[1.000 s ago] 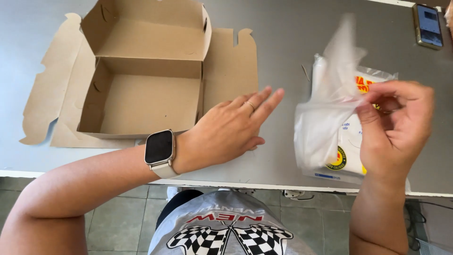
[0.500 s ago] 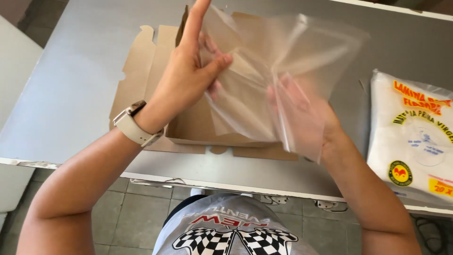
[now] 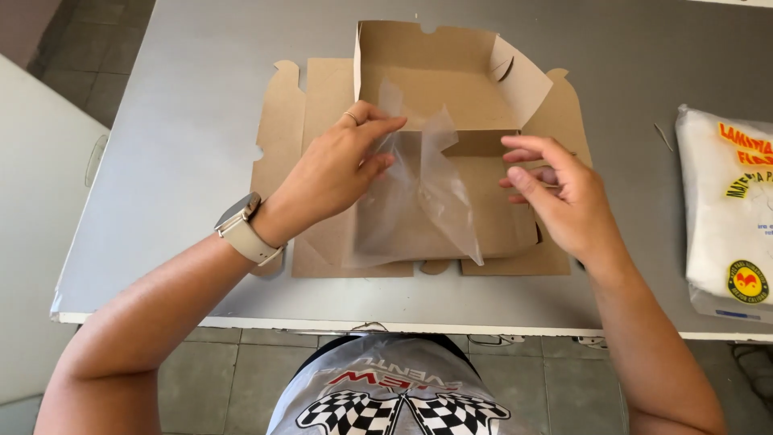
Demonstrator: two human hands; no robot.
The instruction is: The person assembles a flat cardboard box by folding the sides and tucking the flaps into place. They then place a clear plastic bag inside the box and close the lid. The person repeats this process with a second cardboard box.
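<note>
A half-folded brown cardboard box (image 3: 439,89) lies open on the grey table (image 3: 185,161), its flaps spread flat around it. A clear plastic sheet (image 3: 427,197) hangs crumpled over the box's tray. My left hand (image 3: 342,165), with a ring and a pale wristwatch, pinches the sheet's upper left edge. My right hand (image 3: 555,189) hovers just to the right of the sheet with fingers spread; it holds nothing.
A white plastic pack of sheets with a yellow and red print (image 3: 729,213) lies at the table's right edge. A pale surface (image 3: 40,217) stands beside the table on the left. Tiled floor shows below the table's front edge.
The sheet was held up, spread between both hands; now it has come down into the box, held by my left hand alone. My right hand has let go.
</note>
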